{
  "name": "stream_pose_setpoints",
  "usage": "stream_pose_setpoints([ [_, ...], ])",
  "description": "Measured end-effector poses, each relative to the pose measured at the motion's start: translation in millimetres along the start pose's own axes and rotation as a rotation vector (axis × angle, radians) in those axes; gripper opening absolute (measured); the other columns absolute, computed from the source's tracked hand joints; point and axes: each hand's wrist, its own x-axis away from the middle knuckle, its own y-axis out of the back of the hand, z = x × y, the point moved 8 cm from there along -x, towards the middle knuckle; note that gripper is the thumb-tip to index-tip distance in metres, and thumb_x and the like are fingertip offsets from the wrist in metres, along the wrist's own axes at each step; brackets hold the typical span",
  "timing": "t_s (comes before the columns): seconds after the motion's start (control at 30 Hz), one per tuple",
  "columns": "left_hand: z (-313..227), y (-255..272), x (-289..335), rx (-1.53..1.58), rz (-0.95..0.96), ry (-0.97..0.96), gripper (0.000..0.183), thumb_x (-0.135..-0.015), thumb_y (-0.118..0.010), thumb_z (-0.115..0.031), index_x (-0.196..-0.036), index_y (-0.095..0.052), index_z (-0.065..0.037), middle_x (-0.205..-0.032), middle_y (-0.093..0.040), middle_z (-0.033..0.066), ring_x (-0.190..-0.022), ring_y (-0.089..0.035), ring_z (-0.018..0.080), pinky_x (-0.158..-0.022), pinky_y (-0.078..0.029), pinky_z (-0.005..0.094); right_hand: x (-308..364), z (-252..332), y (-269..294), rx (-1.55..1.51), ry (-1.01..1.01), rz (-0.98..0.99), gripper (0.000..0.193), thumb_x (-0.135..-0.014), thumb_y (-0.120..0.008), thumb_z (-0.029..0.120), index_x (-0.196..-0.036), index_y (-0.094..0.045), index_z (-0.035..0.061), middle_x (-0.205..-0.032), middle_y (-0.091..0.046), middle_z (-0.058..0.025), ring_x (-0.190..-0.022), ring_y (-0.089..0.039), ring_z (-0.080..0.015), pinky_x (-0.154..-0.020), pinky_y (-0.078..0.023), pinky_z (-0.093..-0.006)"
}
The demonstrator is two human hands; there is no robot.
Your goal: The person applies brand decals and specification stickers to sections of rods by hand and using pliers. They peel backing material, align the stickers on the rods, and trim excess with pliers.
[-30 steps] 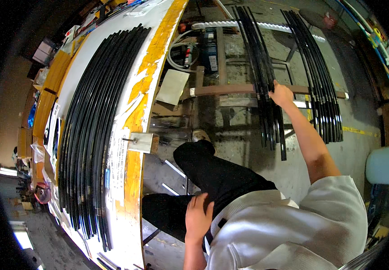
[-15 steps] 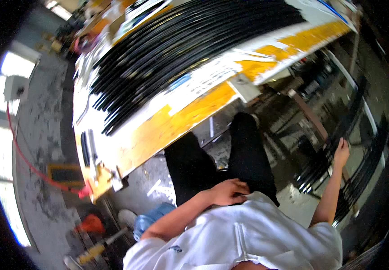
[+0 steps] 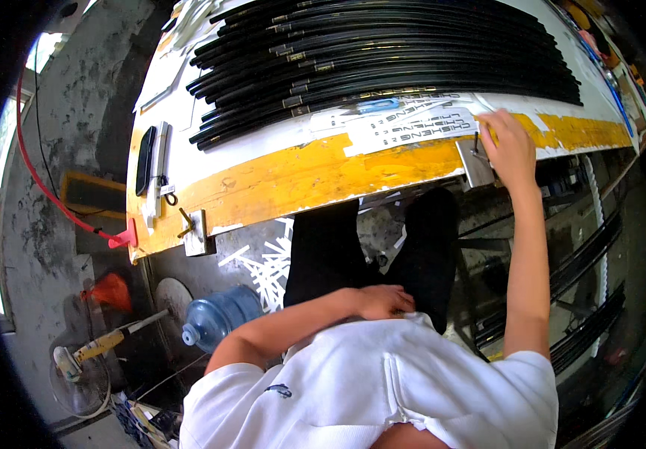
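My left hand [image 3: 385, 301] rests at my waist against the white shirt, its fingers loosely bent with nothing seen in them. Over the table's front edge reaches my right hand [image 3: 512, 146], thumb and fingers curved but apart. It is beside a metal bracket [image 3: 477, 166] with an upright pin, close to printed lettering sheets [image 3: 420, 131]. Whether its fingertips touch the sheets I cannot tell. Behind the sheets many long black tubes [image 3: 383, 56] with small pale markings lie side by side. A light-blue tool or marker [image 3: 379, 106] lies along the nearest tube.
The table [image 3: 263, 191] has a worn yellow front edge. At its left are a black-handled cutter [image 3: 145, 161], a metal bar and a second bracket [image 3: 197, 232]. Below are a blue water bottle [image 3: 222, 314], a fan [image 3: 80, 378] and paper strips. Black tubes [image 3: 588, 325] sit on a rack at right.
My right hand has moved from the rack of black tubes up and left to the table's front edge. The view has turned and levelled; my left hand stays at my waist.
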Motion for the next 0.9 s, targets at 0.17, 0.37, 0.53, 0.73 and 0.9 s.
stream_pose_setpoints([
  [0.17,18,10,13,-0.003,0.019,0.170,0.035,-0.086,-0.052,-0.026,-0.108,-0.064,-0.002,-0.111,-0.061,0.0167,-0.102,-0.053,0.0356,-0.091,-0.043,0.0422,-70,-5,-36,0.079,0.153,0.196,0.022,-0.076,-0.067,0.008,-0.098,-0.064,0.0071,-0.097,-0.060,-0.0057,-0.095,-0.057,-0.0253,-0.084,-0.048,-0.0370],
  [0.37,-7,75,63,-0.180,-0.285,0.309,0.023,-0.078,-0.056,-0.023,-0.082,-0.064,-0.002,-0.087,-0.061,0.0162,-0.085,-0.055,0.0374,-0.076,-0.045,0.0449,-82,-17,-67,0.174,0.168,0.330,0.027,-0.073,-0.070,0.006,-0.099,-0.062,0.0081,-0.098,-0.059,-0.0046,-0.099,-0.056,-0.0240,-0.087,-0.047,-0.0370],
  [0.53,-59,131,103,-0.374,-0.668,0.295,0.008,-0.071,-0.061,-0.012,-0.075,-0.059,-0.006,-0.075,-0.054,0.0104,-0.074,-0.053,0.0315,-0.064,-0.043,0.0405,-87,-23,-80,0.166,0.050,0.372,0.032,-0.074,-0.071,0.007,-0.103,-0.057,0.0098,-0.100,-0.056,-0.0052,-0.100,-0.055,-0.0242,-0.088,-0.046,-0.0368],
  [0.73,-107,161,118,-0.508,-1.004,0.242,0.013,-0.065,-0.062,0.000,-0.075,-0.058,-0.006,-0.075,-0.054,0.0078,-0.069,-0.051,0.0281,-0.060,-0.042,0.0366,-96,-30,-87,0.131,0.088,0.409,0.037,-0.070,-0.075,0.007,-0.102,-0.056,0.0106,-0.099,-0.055,-0.0052,-0.098,-0.055,-0.0247,-0.086,-0.047,-0.0368],
  [0.9,-130,173,120,-0.647,-1.112,0.228,0.017,-0.065,-0.063,0.001,-0.079,-0.059,-0.006,-0.078,-0.056,0.0084,-0.072,-0.053,0.0277,-0.063,-0.044,0.0353,-104,-47,-95,-0.048,-0.032,0.461,0.036,-0.065,-0.076,0.002,-0.094,-0.055,0.0058,-0.092,-0.055,-0.0056,-0.090,-0.054,-0.0207,-0.084,-0.045,-0.0332],
])
